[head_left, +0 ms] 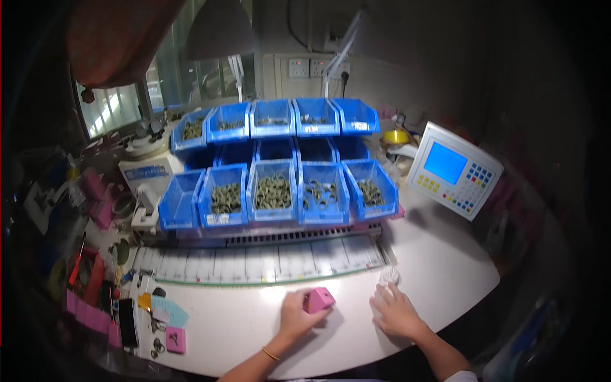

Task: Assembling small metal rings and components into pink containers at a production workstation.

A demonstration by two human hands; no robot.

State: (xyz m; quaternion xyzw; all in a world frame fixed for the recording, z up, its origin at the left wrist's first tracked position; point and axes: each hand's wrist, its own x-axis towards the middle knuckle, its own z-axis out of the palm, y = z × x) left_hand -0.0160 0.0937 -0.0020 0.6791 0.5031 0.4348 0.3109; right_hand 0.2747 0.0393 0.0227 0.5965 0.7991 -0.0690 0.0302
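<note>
My left hand (298, 320) is closed around a pink block (322, 298) with a small dark mark or hole in its face, above the white table (235, 331). To its right, my right hand (398, 313) rests low over the table with its fingers apart and stretched forward. Its fingertips reach the near edge of a small white ribbed round thing (389, 275); whether they press on it I cannot tell. On the table's left part lies another pink block (175, 340) with a small dark piece on top, beside several small dark ring-like pieces (158, 346).
Blue bins (273, 191) stand in tiers at the back, several holding small dark ring-shaped pieces. Before them runs a long marked panel (254, 263). A control unit with a blue screen (453, 170) stands right. A phone (128, 323), blue paper (168, 311) and clutter crowd the left.
</note>
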